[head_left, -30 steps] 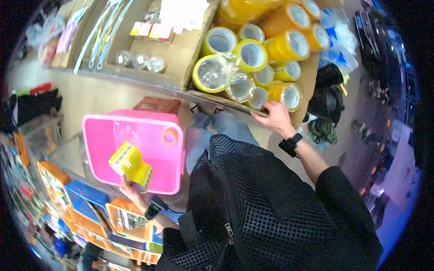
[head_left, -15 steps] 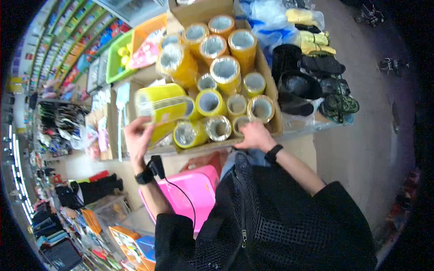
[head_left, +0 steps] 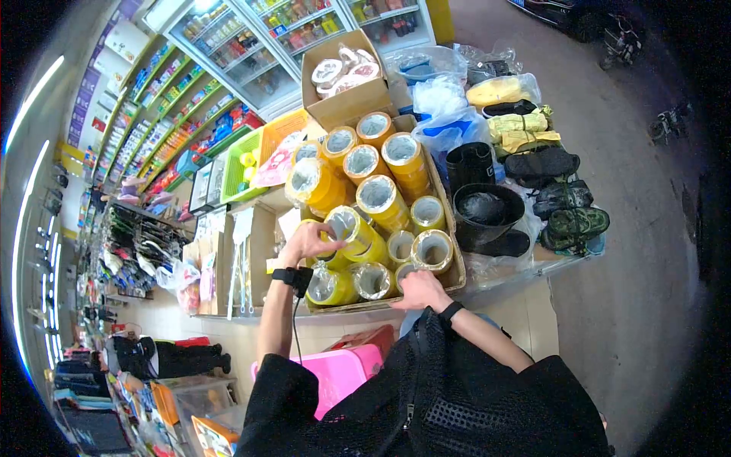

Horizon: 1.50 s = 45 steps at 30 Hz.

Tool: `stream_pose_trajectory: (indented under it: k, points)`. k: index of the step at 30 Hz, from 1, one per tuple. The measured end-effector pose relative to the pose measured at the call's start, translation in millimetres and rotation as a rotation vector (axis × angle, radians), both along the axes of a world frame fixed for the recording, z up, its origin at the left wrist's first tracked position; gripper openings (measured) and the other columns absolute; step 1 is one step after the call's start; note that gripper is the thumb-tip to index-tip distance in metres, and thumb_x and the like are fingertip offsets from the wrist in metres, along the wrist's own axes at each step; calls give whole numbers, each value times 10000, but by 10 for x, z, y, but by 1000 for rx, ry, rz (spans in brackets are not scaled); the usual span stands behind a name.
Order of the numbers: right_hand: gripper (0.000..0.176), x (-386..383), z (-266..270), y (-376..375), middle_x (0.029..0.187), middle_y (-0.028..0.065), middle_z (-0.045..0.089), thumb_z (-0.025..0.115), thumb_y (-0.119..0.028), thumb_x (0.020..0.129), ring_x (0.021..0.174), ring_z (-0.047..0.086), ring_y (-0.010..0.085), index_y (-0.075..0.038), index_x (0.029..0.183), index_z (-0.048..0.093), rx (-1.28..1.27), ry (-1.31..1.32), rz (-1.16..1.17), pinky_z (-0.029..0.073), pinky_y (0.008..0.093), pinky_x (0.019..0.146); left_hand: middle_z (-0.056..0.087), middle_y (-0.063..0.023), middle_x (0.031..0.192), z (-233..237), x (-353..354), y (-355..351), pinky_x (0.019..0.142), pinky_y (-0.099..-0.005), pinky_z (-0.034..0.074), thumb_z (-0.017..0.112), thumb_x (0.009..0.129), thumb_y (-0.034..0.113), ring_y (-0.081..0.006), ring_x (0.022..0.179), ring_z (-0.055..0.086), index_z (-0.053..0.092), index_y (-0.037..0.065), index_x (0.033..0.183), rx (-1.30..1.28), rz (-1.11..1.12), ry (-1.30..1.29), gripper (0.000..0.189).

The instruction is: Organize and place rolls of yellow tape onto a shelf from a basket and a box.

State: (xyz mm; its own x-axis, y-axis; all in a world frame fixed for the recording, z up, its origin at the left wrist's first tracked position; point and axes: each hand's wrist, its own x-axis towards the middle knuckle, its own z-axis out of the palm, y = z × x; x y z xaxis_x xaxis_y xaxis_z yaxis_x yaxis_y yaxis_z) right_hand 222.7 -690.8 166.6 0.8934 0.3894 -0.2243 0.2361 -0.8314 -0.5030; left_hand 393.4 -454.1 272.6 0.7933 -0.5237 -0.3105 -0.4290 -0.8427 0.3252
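My left hand (head_left: 311, 241) is closed on the upper rim of a yellow roll of packing tape (head_left: 364, 242), which leans slightly among other rolls in an open cardboard box (head_left: 358, 307). My right hand (head_left: 423, 291) grips the box's front edge, thumb outside and fingers inside against a small tape roll (head_left: 403, 273). Clear-cored yellow and tan rolls stand around them, including a tan roll (head_left: 432, 251) by my right fingers and a yellow roll (head_left: 332, 285) below my left hand. The left fingertips are partly hidden by the roll.
Behind stands a carton (head_left: 346, 103) of white-wrapped rolls. Black boots (head_left: 487, 209) and bundled shoes (head_left: 575, 228) lie to the right. Green (head_left: 242, 161) and orange baskets sit at the left, with long-handled white tools (head_left: 242, 236). A pink bin (head_left: 339, 377) is below the table edge.
The yellow tape roll has gone from raised and tilted at the box's left side to standing among the others, my left hand moving with it. My right hand stays at the front edge. The view has shifted.
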Motion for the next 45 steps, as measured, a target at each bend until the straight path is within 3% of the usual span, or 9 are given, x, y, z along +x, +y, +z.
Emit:
stream_pose_trajectory:
  k: [7, 16, 21, 26, 30, 35, 38, 41, 45]
  points:
    - [566, -3, -43, 22, 711, 212, 656, 619, -555, 686, 692, 659, 355, 3, 728, 701, 20, -81, -7, 529, 424, 680, 682, -194, 927, 44, -187, -95, 822, -380, 500, 712, 694, 571, -265, 934, 663, 611, 91, 1193, 68, 195, 99, 700]
    - [579, -17, -59, 5, 714, 213, 658, 626, -569, 698, 695, 663, 346, 3, 742, 698, 3, -81, 14, 535, 427, 675, 673, -193, 923, -111, -240, 3, 780, -420, 509, 757, 643, 545, -322, 866, 652, 710, 149, 989, 114, 66, -103, 528]
    - [570, -13, -49, -4, 702, 209, 649, 634, -571, 700, 695, 655, 355, -5, 746, 682, 11, -100, 20, 528, 440, 677, 668, -200, 944, -201, -292, 101, 805, -421, 505, 778, 651, 472, -332, 901, 641, 655, 177, 1112, 68, 100, -100, 561]
    - [566, -42, -51, -1, 708, 202, 645, 646, -574, 701, 709, 647, 363, -12, 773, 665, 28, -92, 6, 520, 453, 687, 642, -195, 1047, 40, -435, 222, 868, -429, 491, 844, 583, 297, -360, 981, 609, 411, 218, 1362, -81, 216, -269, 894]
    - [582, -56, -22, -7, 772, 202, 666, 633, -578, 704, 749, 662, 351, -10, 821, 678, 28, -82, -18, 532, 440, 701, 465, -217, 1317, -82, -370, 408, 960, -418, 452, 871, 506, 318, -370, 1158, 511, 339, 146, 1408, 24, 204, -413, 1061]
    - [556, -83, -42, -53, 760, 204, 663, 640, -551, 708, 731, 657, 355, -5, 801, 680, 42, -123, -29, 526, 446, 693, 419, -252, 1349, -250, -165, 428, 1011, -428, 416, 889, 442, 364, -427, 1222, 441, 269, 105, 1439, 32, 302, -62, 1202]
    - [534, -109, -3, -48, 748, 202, 663, 642, -534, 713, 730, 658, 355, -6, 780, 685, 67, -137, -41, 527, 443, 698, 395, -244, 1379, -130, -245, 230, 1009, -532, 375, 879, 422, 465, -397, 1262, 415, 236, 113, 1452, 253, 273, -234, 1264]
    - [536, -109, -24, -34, 737, 207, 649, 642, -543, 722, 734, 647, 367, -13, 797, 662, 21, -104, -24, 513, 451, 690, 390, -217, 1398, -61, -294, -69, 996, -569, 360, 856, 453, 499, -391, 1282, 392, 231, 117, 1457, -51, 102, -355, 1242]
    - [545, -135, -78, -19, 735, 197, 651, 631, -557, 730, 724, 649, 358, -18, 803, 668, 20, -123, -27, 517, 448, 683, 493, -224, 1247, -86, -282, -436, 970, -455, 420, 813, 535, 434, -378, 1185, 464, 357, 58, 1381, 114, 104, -306, 1032]
